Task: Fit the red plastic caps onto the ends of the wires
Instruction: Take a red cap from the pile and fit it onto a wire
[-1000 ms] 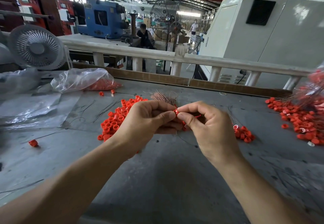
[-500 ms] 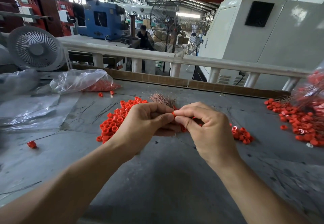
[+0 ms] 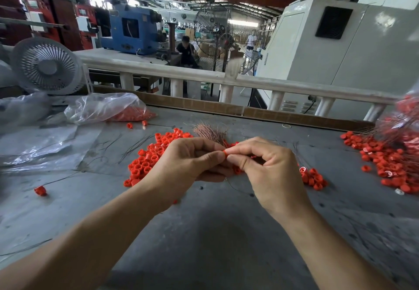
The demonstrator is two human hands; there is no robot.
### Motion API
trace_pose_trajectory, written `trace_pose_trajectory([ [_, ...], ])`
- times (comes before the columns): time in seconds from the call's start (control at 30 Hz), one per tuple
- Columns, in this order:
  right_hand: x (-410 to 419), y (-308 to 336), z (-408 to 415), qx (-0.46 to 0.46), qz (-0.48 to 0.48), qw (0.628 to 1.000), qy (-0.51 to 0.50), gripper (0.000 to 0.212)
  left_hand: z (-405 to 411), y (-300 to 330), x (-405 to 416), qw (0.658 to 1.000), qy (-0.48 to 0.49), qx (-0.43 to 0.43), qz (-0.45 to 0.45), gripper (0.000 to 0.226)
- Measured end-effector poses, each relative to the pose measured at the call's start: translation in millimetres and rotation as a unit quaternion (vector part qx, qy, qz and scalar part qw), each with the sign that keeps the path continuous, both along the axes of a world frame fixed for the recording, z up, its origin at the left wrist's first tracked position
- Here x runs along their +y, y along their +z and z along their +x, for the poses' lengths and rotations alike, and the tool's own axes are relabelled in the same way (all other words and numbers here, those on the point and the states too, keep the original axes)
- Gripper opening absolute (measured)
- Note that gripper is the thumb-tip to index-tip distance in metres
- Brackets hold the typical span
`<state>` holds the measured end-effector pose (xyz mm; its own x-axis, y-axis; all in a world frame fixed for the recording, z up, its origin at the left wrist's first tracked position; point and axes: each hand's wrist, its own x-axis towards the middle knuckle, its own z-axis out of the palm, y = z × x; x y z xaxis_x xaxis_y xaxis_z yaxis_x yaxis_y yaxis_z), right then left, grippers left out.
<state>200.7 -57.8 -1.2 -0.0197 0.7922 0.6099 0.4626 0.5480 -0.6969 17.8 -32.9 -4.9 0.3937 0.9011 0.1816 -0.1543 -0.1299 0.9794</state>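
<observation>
**Head view: cap pinched between both hands, mid-fit**

Head view, left edge of frame: white desk fan (image 3: 46,67) behind crumpled clear plastic sheeting (image 3: 34,144). Lone red cap (image 3: 40,190) at lower left on the grey table (image 3: 204,233). Further right, clear bag of caps (image 3: 108,110) at upper left of the table, then loose dark wires (image 3: 133,145) and the main cap pile (image 3: 154,155).

Centre frame: left hand (image 3: 188,165) curled, thumb and fingers pinching something thin, apparently a wire, though too fine to confirm. Red cap (image 3: 225,153) at the meeting point of both hands. Right hand (image 3: 267,165) curled too, thumb and forefinger pinching that cap. Compared with a second ago, fingertips closer together and less of the cap exposed; probably pushed further onto the wire end, seating nearly done. Copper wire bundle (image 3: 210,132) just behind the hands.

Right of centre: small cap cluster (image 3: 314,177). Far right: finished capped wires heaped (image 3: 390,160).

Beyond the table: white railing (image 3: 249,81), blue machine (image 3: 133,31) at upper left, standing fan (image 3: 214,31), grey cabinet (image 3: 340,47), factory hall.
</observation>
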Motion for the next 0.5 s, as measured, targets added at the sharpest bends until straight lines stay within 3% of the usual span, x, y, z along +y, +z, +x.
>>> trace_pose_trajectory([
  [0.5,-1.0,0.3,0.2,-0.018,0.028,0.999,-0.004,0.013,2.8,-0.5,-0.5,1.000,0.006,-0.012,-0.010,0.021],
])
